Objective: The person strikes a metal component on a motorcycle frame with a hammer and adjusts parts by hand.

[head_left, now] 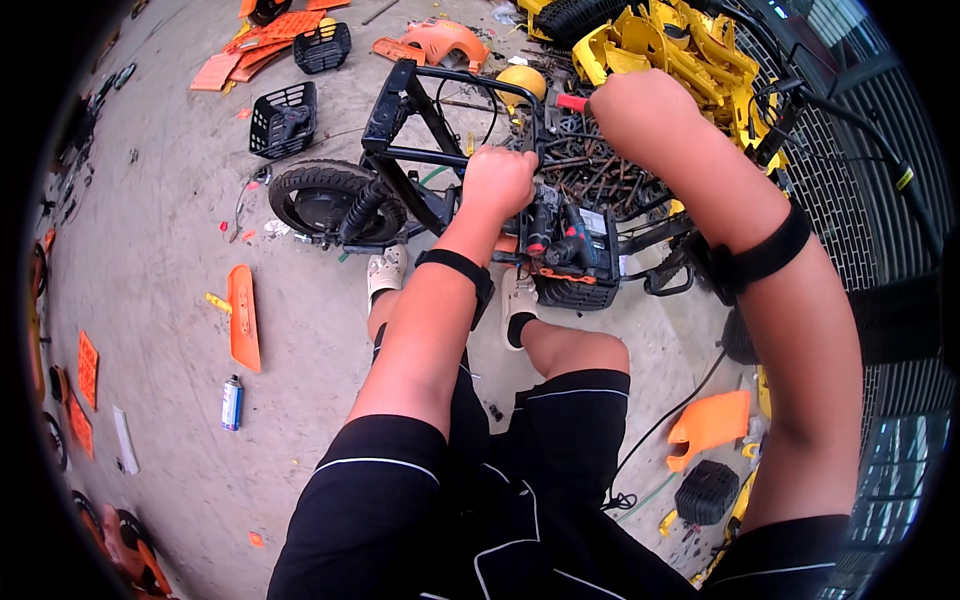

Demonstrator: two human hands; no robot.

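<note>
Black clothing with pale piping (540, 540) fills the space closest to the camera, with both bare forearms stretching out from it, a black strap around each one. The left hand (498, 182) is curled in on itself against the upper part of a black vehicle frame (384, 115); whether its fingers grip a tube or something smaller cannot be told. The right hand (645, 112), farther out and to the right of the left one, is closed in a fist around a red-ended tool (572, 102), whose red end points toward the left; the rest is hidden.

The frame reaches from under the left hand to its left, ending near a black-tyred wheel (310, 203). Just below and right of the left hand, a red-and-black power tool (573, 240) rests in a black crate (578, 293) attached to the vehicle. Between the hands and beyond lies a heap of dark metal parts (585, 160), with a yellow rounded piece (521, 84) at its left edge. Yellow panels (690, 55) are piled just beyond the right hand.

Well left of the left hand, a black basket (283, 120) sits on the floor; nearer the body are a long orange panel (243, 325) and a blue-and-white can (232, 403). Below the right hand, near its forearm, lies another orange panel (712, 425).
</note>
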